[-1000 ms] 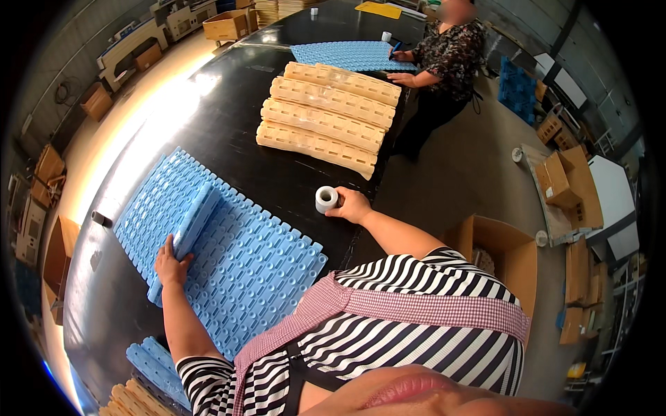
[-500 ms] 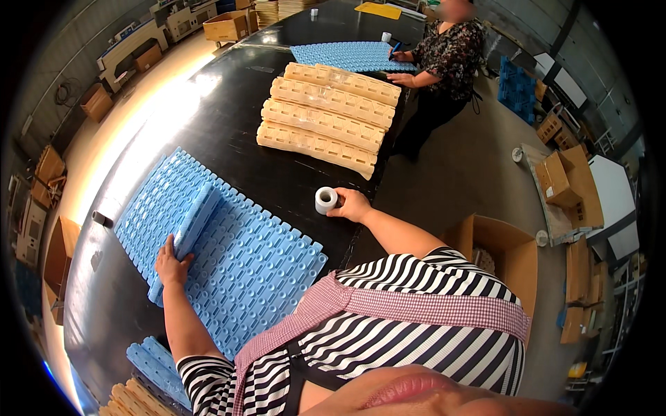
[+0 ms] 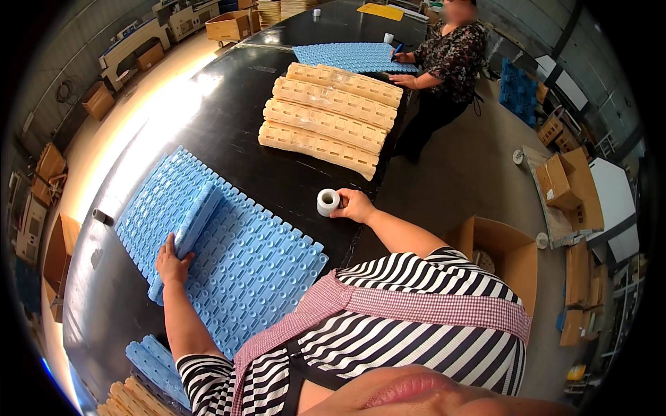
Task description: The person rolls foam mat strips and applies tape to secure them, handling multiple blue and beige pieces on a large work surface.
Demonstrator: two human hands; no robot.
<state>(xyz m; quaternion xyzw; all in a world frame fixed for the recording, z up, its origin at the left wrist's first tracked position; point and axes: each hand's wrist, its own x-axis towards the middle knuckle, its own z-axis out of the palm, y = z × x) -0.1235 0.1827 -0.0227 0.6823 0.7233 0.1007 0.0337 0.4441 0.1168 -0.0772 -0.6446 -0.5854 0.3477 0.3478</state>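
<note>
The left hand (image 3: pixel 172 260) lies on the near end of a long blue slotted strip (image 3: pixel 189 236), which rests on top of a wide blue modular mat (image 3: pixel 229 253) spread flat over the near part of the black surface (image 3: pixel 229 125). The fingers curl over that strip's near end, closed on it, palm down. The strip runs away from the person, towards the mat's far left corner. Over at the surface's right edge, the right hand (image 3: pixel 356 206) is at a small white tape roll (image 3: pixel 328 202) standing on its rim, fingers wrapped around its right side, gripping it. The roll stands just past the mat's far right corner, apart from it. Further along the surface lie four cream-coloured slotted blocks (image 3: pixel 329 118), side by side and touching. Beyond them is another blue mat (image 3: pixel 350 57), where a second person (image 3: pixel 447 62) stands at the right edge with hands on it. At the near left corner, more blue pieces (image 3: pixel 156 364) and cream pieces (image 3: pixel 128 402) show at the picture's bottom edge.
</note>
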